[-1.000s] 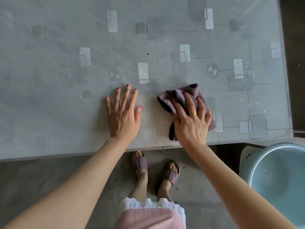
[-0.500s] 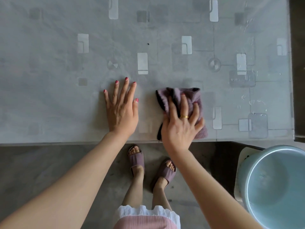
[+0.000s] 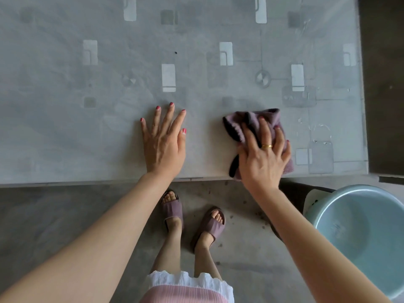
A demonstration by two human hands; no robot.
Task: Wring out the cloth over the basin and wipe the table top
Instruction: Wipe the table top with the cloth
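Purple cloth (image 3: 270, 120) lies bunched on the table top (image 3: 65, 127) near its front edge, pressed down by the right hand (image 3: 263, 156) with fingers spread to drive the wiping. The left hand (image 3: 164, 145) rests flat, probably bracing. The basin (image 3: 363, 232) waits on the floor at the right.

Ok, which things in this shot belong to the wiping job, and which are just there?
Part of the job:
cloth, pressed flat under the right hand
table top, left hand resting on it
basin, on the floor

Just there:
slippers
pink skirt
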